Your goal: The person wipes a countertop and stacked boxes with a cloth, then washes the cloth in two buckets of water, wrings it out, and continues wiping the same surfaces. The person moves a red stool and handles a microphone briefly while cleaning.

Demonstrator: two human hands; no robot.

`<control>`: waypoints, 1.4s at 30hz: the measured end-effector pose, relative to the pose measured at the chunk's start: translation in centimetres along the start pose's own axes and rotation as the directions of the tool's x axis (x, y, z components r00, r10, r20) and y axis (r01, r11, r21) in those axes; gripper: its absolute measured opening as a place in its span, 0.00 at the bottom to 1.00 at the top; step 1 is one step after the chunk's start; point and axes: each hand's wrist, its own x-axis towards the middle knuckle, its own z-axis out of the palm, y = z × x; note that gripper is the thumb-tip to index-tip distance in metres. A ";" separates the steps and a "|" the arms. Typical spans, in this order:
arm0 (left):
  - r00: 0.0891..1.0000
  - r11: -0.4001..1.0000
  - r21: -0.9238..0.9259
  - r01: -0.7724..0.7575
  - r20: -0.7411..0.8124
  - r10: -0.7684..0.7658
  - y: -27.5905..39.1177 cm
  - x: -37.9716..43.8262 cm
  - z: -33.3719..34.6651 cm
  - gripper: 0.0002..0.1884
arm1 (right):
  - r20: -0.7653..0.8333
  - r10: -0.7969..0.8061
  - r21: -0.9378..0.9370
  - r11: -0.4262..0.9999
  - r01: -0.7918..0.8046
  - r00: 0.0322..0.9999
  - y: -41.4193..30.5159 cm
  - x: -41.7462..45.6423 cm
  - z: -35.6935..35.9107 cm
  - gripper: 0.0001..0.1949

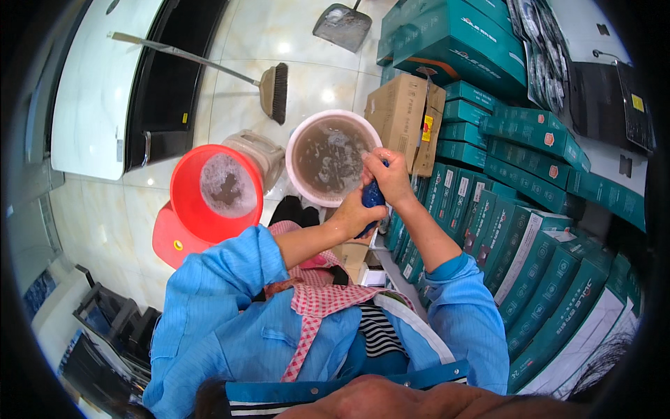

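A wet-looking, bunched dark blue cloth (pixel 373 194) is gripped between both of my hands. My left hand (pixel 357 209) holds its lower part, with the thumb across it. Higher up, my right hand (pixel 388 172) is closed around the upper end. Both hands are at the near right rim of a pale pink basin (pixel 291 173), which holds murky grey-brown water (pixel 327 157) with foam on top. To the left, a red bucket (pixel 183 204) contains sudsy water (pixel 229 184).
A red plastic stool (pixel 170 235) is beside the bucket, and a translucent jug (pixel 261 152) stands behind it. A broom (pixel 272 94) and a dustpan (pixel 343 29) lie farther off on the tiles. Stacked green boxes (pixel 471 47) and a brown carton (pixel 396 112) line the right side.
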 end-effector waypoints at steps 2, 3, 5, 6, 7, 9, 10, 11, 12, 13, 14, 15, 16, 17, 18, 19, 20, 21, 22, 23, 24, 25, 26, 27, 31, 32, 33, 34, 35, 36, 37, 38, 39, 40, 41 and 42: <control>0.998 0.998 0.043 -0.050 -0.039 0.051 -0.6 0.6 -0.3 0.16 | -0.002 -0.036 -0.071 0.997 0.036 0.999 0.0 0.2 0.4 0.15; 0.995 0.995 0.066 -0.072 -0.057 0.076 -1.0 0.9 -0.5 0.17 | -0.007 -0.032 -0.080 0.996 0.031 0.999 0.2 0.3 0.6 0.16; 0.992 0.994 0.072 -0.087 -0.089 0.093 -1.5 1.4 -1.0 0.18 | -0.021 -0.023 -0.095 0.995 0.021 1.000 0.9 0.9 0.9 0.16; 0.989 0.993 0.076 -0.093 -0.105 0.101 -1.6 1.7 -1.1 0.19 | -0.029 -0.048 -0.115 0.992 0.044 0.998 1.5 1.3 0.9 0.16; 0.974 0.987 0.089 -0.136 -0.168 0.149 -1.9 2.0 -1.0 0.21 | -0.038 -0.074 -0.135 0.989 0.068 0.997 2.0 1.6 0.9 0.16; 0.971 0.988 0.098 -0.117 -0.196 0.135 -1.5 2.1 -1.3 0.26 | -0.070 -0.094 -0.207 0.975 0.078 0.993 2.5 2.2 1.1 0.16; 0.969 0.989 0.103 -0.107 -0.210 0.127 -1.3 2.2 -1.5 0.29 | -0.077 -0.103 -0.225 0.971 0.083 0.992 2.6 2.4 1.3 0.16; 0.976 0.989 0.144 -0.047 -0.206 0.077 -1.8 2.6 -2.0 0.32 | -0.085 -0.111 -0.244 0.966 0.087 0.990 2.7 2.4 1.6 0.16; 0.965 0.980 0.174 -0.096 -0.224 0.135 -2.2 3.0 -2.3 0.32 | -0.092 -0.119 -0.262 0.961 0.091 0.989 2.8 2.6 1.8 0.15; 0.952 0.968 0.205 -0.143 -0.240 0.192 -2.7 3.3 -2.5 0.32 | -0.094 -0.137 -0.288 0.952 0.105 0.986 3.1 2.7 1.9 0.15; 0.944 0.963 0.219 -0.158 -0.253 0.212 -3.3 3.6 -2.6 0.33 | -0.096 -0.154 -0.316 0.942 0.116 0.983 3.6 2.9 1.8 0.15; 0.937 0.957 0.234 -0.170 -0.264 0.230 -3.8 3.8 -2.7 0.33 | -0.098 -0.171 -0.343 0.931 0.128 0.980 4.1 3.2 1.8 0.15; 0.927 0.949 0.253 -0.187 -0.273 0.255 -4.3 4.3 -2.9 0.34 | -0.097 -0.187 -0.371 0.918 0.139 0.978 4.5 3.6 1.7 0.15; 0.931 0.955 0.241 -0.174 -0.276 0.239 -3.9 4.4 -3.0 0.34 | -0.097 -0.205 -0.397 0.905 0.151 0.974 4.5 4.1 1.8 0.14; 0.934 0.960 0.229 -0.162 -0.278 0.224 -3.6 4.4 -3.0 0.34 | -0.097 -0.224 -0.424 0.891 0.163 0.970 4.4 4.2 1.9 0.14; 0.943 0.967 0.209 -0.142 -0.270 0.197 -3.4 4.1 -3.0 0.34 | -0.112 -0.203 -0.382 0.913 0.147 0.973 4.3 4.0 2.0 0.14; 0.934 0.964 0.214 -0.160 -0.284 0.218 -3.4 4.1 -3.0 0.34 | -0.114 -0.209 -0.393 0.907 0.149 0.971 4.2 3.9 2.2 0.14; 0.924 0.960 0.219 -0.177 -0.298 0.239 -3.5 4.2 -3.0 0.34 | -0.116 -0.215 -0.404 0.902 0.152 0.970 4.1 4.0 2.3 0.15; 0.918 0.955 0.229 -0.191 -0.303 0.256 -3.7 4.3 -3.0 0.34 | -0.118 -0.222 -0.416 0.896 0.155 0.968 4.0 4.0 2.3 0.15; 0.911 0.948 0.241 -0.206 -0.306 0.276 -4.0 4.6 -3.2 0.34 | -0.120 -0.224 -0.423 0.893 0.154 0.967 4.2 4.1 2.2 0.15; 0.908 0.941 0.259 -0.217 -0.300 0.292 -4.4 4.9 -3.3 0.34 | -0.122 -0.225 -0.431 0.890 0.153 0.967 4.6 4.2 2.1 0.15; 0.907 0.939 0.264 -0.222 -0.298 0.298 -4.8 5.0 -3.5 0.34 | -0.125 -0.227 -0.438 0.886 0.152 0.966 5.0 4.3 2.0 0.15; 0.905 0.935 0.272 -0.227 -0.296 0.305 -4.8 5.1 -3.5 0.35 | -0.130 -0.228 -0.433 0.889 0.151 0.965 5.3 4.4 2.0 0.15; 0.905 0.937 0.268 -0.225 -0.299 0.303 -4.8 5.1 -3.6 0.35 | -0.135 -0.228 -0.427 0.891 0.151 0.964 5.6 4.4 2.0 0.14; 0.940 0.968 0.203 -0.147 -0.276 0.201 -4.2 4.4 -3.4 0.36 | -0.147 -0.246 -0.418 0.893 0.165 0.958 5.8 4.2 1.9 0.16; 0.931 0.963 0.240 -0.125 -0.307 0.198 -3.6 4.3 -3.2 0.36 | -0.162 -0.202 -0.330 0.933 0.140 0.966 5.6 4.1 1.9 0.16; 0.921 0.956 0.277 -0.101 -0.338 0.195 -3.1 3.9 -2.9 0.36 | -0.172 -0.158 -0.238 0.964 0.115 0.972 5.4 3.8 2.0 0.17; 0.909 0.947 0.312 -0.076 -0.368 0.194 -2.7 3.6 -2.6 0.35 | -0.178 -0.113 -0.144 0.986 0.088 0.978 5.1 3.7 2.1 0.17; 0.878 0.920 0.376 -0.111 -0.397 0.268 -3.3 3.9 -2.7 0.35 | -0.160 -0.124 -0.136 0.985 0.102 0.979 4.6 3.6 2.2 0.17; 0.840 0.886 0.441 -0.144 -0.419 0.345 -4.3 4.3 -3.1 0.34 | -0.143 -0.137 -0.127 0.985 0.119 0.980 4.1 3.7 2.4 0.16; 0.797 0.846 0.504 -0.173 -0.433 0.421 -5.3 4.6 -3.6 0.33 | -0.129 -0.105 0.021 0.994 0.109 0.986 4.7 3.8 2.3 0.12; 0.778 0.797 0.577 -0.180 -0.412 0.474 -5.3 4.3 -3.8 0.34 | -0.182 -0.069 0.192 0.976 0.104 0.981 6.0 4.2 2.2 0.12; 0.756 0.742 0.645 -0.184 -0.389 0.526 -5.3 3.7 -4.2 0.34 | -0.252 -0.060 0.156 0.983 0.102 0.966 6.7 4.1 2.1 0.16; 0.733 0.681 0.708 -0.187 -0.360 0.577 -5.2 3.2 -4.5 0.35 | -0.321 -0.052 0.120 0.988 0.095 0.946 7.5 3.9 1.9 0.22; 0.714 0.628 0.766 -0.136 -0.363 0.598 -4.9 2.5 -4.9 0.36 | -0.383 0.011 0.041 0.999 0.005 0.924 8.4 3.6 2.0 0.25; 0.698 0.566 0.820 -0.087 -0.355 0.622 -4.6 1.8 -5.2 0.37 | -0.454 0.070 -0.026 0.995 -0.092 0.888 9.2 3.0 2.2 0.29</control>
